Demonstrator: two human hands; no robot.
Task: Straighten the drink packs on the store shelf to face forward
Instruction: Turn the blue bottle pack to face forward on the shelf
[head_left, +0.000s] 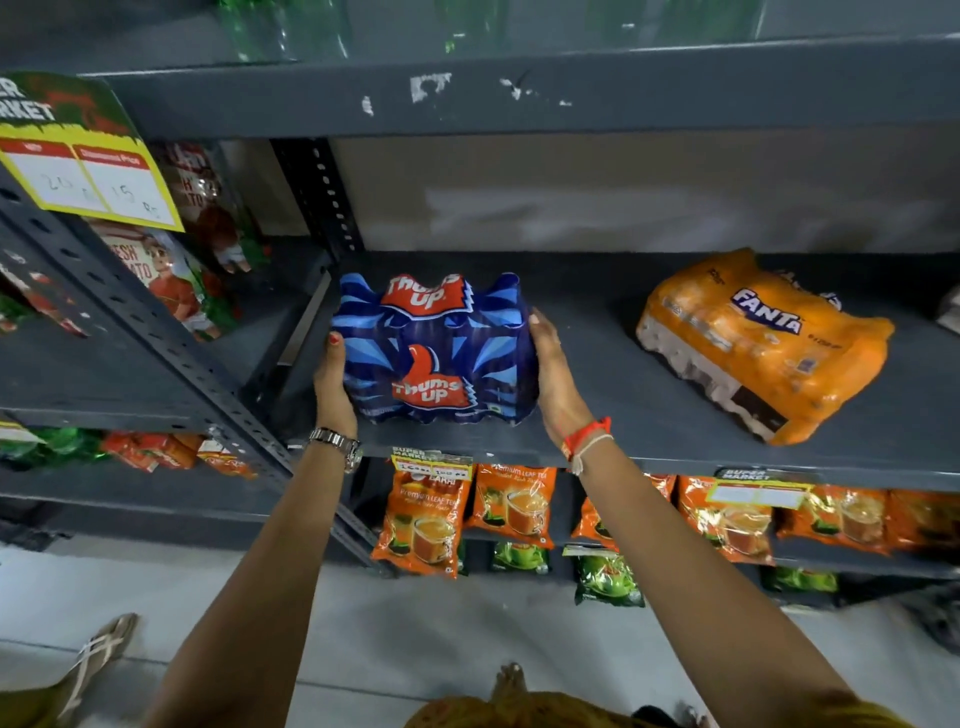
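Note:
A blue Thums Up pack (434, 348) stands at the left end of the dark grey shelf (613, 395), its logo side facing me. My left hand (332, 384) presses its left side and my right hand (553, 374) presses its right side, so both hands grip it. An orange Fanta pack (763, 343) lies further right on the same shelf, turned at an angle with one corner toward the front edge.
A perforated upright post (322, 192) stands just left of the blue pack. Orange tea pouches (421, 519) hang on the shelf below. Tomato sauce packets (171, 270) fill the left bay under a yellow price card (88, 176). Another person's sandalled foot (98, 660) is at lower left.

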